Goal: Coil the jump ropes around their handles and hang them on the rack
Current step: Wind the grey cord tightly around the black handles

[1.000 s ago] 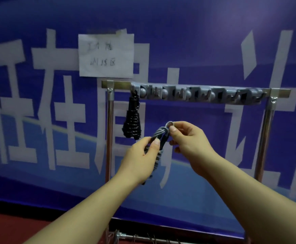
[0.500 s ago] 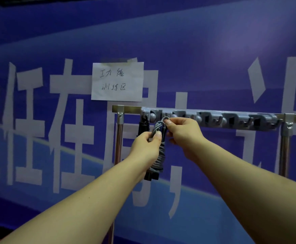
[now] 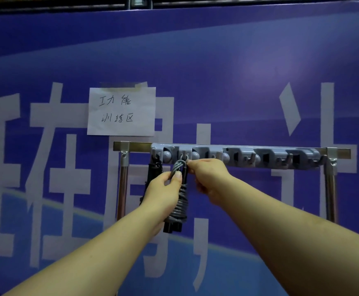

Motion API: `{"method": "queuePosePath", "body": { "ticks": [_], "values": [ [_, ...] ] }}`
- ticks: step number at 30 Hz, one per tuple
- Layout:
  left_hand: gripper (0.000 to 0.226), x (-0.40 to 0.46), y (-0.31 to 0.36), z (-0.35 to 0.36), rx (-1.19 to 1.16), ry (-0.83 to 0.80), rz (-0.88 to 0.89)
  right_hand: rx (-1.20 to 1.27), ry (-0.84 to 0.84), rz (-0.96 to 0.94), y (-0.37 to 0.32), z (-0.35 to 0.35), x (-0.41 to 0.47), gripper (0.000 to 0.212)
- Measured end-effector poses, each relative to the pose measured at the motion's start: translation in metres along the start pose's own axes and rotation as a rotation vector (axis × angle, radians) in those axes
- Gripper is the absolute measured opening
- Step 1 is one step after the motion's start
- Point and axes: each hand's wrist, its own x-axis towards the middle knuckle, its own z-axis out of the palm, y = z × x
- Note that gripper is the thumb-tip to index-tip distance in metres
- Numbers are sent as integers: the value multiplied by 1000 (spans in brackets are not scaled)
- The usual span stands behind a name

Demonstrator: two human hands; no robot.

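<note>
Right hand (image 3: 208, 174) pinched the top loop of the grey coiled jump rope (image 3: 179, 197) apparently onto the rack's second hook (image 3: 184, 155) directly above; left hand (image 3: 163, 193) gripped the upright bundle.

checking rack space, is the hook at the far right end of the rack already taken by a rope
No, the far right hook on the rack hangs bare; only the black rope and the grey rope sit at the left end.

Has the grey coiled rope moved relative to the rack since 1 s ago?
Yes. The grey rope has gone up to the rack; its loop now meets the second hook.
</note>
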Motion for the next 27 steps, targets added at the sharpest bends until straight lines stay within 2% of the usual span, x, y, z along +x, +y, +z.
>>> {"method": "queuePosePath", "body": {
  "ticks": [4,7,10,13,17,21,27],
  "values": [
    [33,1,-8,-1,-9,-18,-37,44,-19,22,19,3,1,28],
    [41,-3,-16,2,8,0,-45,83,1,25,38,4,-5,20],
    [55,-14,-28,7,36,-29,-80,144,59,-49,54,0,-17,14],
    [63,-33,-45,9,46,-21,-106,172,83,-117,60,-5,-30,17],
    [52,-63,-60,13,17,-16,-151,58,114,-85,79,-17,-53,14],
    [10,-106,-81,14,3,3,-162,-103,135,35,140,-38,-90,10],
    [25,-184,-162,30,79,-57,-338,-274,142,277,262,-78,-174,9]
  ]
}}
